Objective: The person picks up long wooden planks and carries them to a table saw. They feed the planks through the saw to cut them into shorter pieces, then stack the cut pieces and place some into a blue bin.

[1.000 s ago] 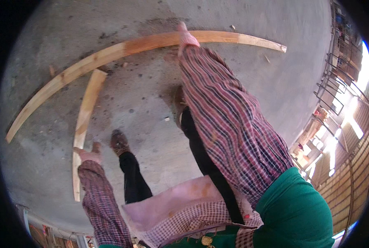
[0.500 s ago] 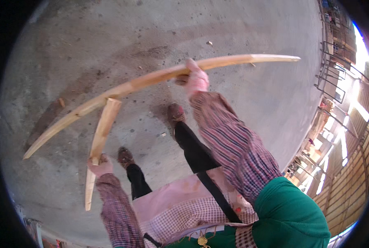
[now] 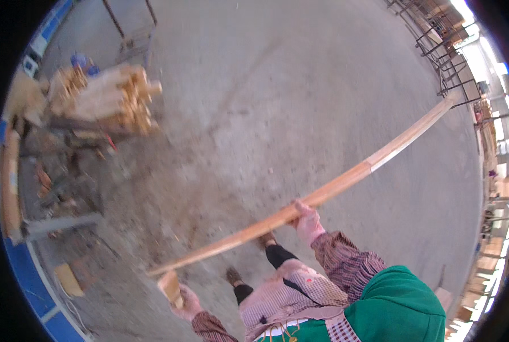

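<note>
A long, pale wooden strip (image 3: 340, 185) runs across the front of me, its right end reaching far out over the floor. My right hand (image 3: 309, 225) is closed around it near the middle. My left hand (image 3: 189, 302) grips a shorter wooden piece (image 3: 170, 289), whose end points toward the camera's view so most of its length is hidden. This piece lies close to the strip's left end; whether the two touch, I cannot tell.
At the far left, a stack of wooden pieces (image 3: 109, 102) is piled up, with a grey metal beam (image 3: 63, 224) nearer me. A wooden block (image 3: 69, 279) lies at the left. Dark metal frames (image 3: 457, 85) stand along the far right.
The view has swung, bringing the wood stack in at the left. The long strip's right end now reaches farther away, and the left-hand piece has turned, showing less of its length.
</note>
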Demonstrator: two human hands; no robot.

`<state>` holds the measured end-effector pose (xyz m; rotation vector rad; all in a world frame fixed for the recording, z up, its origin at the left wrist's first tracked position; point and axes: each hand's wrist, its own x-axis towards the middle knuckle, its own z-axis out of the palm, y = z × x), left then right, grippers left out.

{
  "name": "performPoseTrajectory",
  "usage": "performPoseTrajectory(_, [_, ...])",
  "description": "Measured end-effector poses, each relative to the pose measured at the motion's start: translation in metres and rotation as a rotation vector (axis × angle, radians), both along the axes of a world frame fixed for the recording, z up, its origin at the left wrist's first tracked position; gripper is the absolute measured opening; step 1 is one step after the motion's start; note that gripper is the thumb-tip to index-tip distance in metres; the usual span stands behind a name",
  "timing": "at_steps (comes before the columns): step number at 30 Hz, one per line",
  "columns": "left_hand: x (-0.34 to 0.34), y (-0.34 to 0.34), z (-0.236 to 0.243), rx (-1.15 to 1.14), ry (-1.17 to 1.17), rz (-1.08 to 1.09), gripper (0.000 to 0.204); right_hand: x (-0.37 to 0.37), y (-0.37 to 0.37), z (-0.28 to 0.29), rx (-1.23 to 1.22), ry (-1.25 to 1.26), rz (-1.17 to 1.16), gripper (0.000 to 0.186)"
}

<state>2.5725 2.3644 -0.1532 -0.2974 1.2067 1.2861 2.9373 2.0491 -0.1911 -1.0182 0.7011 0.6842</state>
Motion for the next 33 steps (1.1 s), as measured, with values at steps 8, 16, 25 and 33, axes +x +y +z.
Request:
performPoseTrajectory(8, [0.118,0.079,0.181,0.339,-0.578,-0.020,0.046,0.162,0.032,0.160,0.094,-0.246,0.255,0.039])
performPoseTrajectory(16, [0.369,0.089,0.303,1.013,0.218,-0.269,0.033,0.293,0.096,0.219,0.502,-0.237,0.369,0.047])
performPoseTrajectory(25, [0.647,0.173,0.390,1.243,0.565,-0.620,0.042,0.506,0.096,0.269,0.863,-0.095,0.399,0.053])
performPoseTrajectory(33, [0.942,0.150,0.379,1.267,0.071,-1.283,0.038,0.707,0.089,0.229,0.667,0.015,0.165,0.046])
